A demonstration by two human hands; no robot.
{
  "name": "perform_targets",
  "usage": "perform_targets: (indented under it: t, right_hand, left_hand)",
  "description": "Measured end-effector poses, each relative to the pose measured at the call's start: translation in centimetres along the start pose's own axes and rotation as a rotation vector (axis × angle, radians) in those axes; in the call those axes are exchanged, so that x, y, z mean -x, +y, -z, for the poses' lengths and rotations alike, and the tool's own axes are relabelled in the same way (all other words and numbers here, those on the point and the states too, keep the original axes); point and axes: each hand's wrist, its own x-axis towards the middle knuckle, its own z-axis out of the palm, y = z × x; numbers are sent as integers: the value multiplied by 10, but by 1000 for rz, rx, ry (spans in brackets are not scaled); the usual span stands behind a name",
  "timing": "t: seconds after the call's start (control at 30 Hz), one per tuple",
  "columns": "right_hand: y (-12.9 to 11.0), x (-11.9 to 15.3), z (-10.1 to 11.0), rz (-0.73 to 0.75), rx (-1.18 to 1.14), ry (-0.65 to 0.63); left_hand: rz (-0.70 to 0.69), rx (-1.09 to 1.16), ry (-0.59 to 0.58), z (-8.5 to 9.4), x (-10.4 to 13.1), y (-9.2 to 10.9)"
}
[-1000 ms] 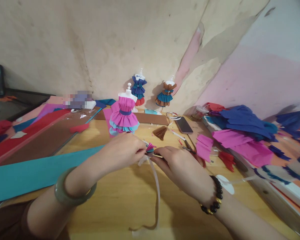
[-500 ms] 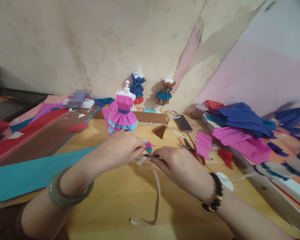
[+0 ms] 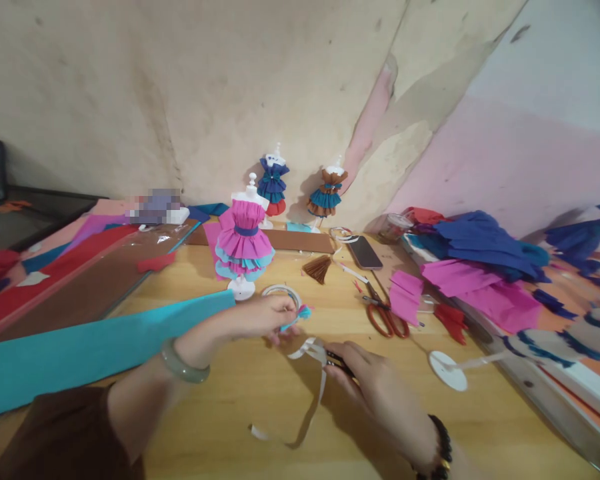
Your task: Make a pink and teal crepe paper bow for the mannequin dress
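Between its fingertips my left hand point(image 3: 267, 317) pinches a small pink and blue paper piece point(image 3: 304, 312). My right hand point(image 3: 367, 380) is closed on a dark-handled cutting tool point(image 3: 339, 363). A looped white ribbon point(image 3: 314, 348) is at the tool's tip, and its tail curls down toward the table. Behind my left hand lies a roll of white tape point(image 3: 281, 291). Just beyond stands a white mannequin in a pink and light blue ruffled paper dress point(image 3: 246, 240) with a dark blue waistband.
Two small dressed mannequins point(image 3: 273, 183) point(image 3: 327, 193) stand by the wall. Red-handled scissors point(image 3: 386, 319), a phone point(image 3: 365, 253) and a brown pleated piece point(image 3: 318, 268) lie right of centre. A teal strip point(image 3: 105, 340) spans the left; crepe paper point(image 3: 485, 243) is heaped right.
My left hand has moved back from the tool with the small paper piece. My right hand has shifted lower and right, with the tool and ribbon. The pink mannequin's base now shows.
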Motion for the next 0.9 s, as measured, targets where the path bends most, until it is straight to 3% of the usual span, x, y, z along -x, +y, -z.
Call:
perform_targets:
  t: [0.23, 0.37, 0.47, 0.57, 0.67, 0.73, 0.8, 0.9]
  right_hand:
    - [16, 43, 9, -49, -27, -71]
    - [39, 55, 14, -169, -28, 0]
    - [59, 46, 6, -265, 51, 88]
    - [74, 31, -8, -227, 131, 152]
    - [78, 18, -14, -159, 227, 208]
    - [73, 8, -12, -143, 238, 252]
    - [60, -6, -5, -149, 93, 282]
    - [30, -34, 7, -194, -405, 228]
  left_hand:
    - [59, -90, 30, -11, -10, -16]
    - [68, -50, 32, -7, -15, -20]
    - [52, -25, 79, -7, -18, -19]
    - [8, -8, 97, -5, -15, -14]
    - [-38, 119, 69, 0, -9, -5]
    - [-112, 162, 119, 2, -4, 3]
    - [-222, 120, 250, 2, 0, 11]
    - [-361, 21, 431, -4, 8, 23]
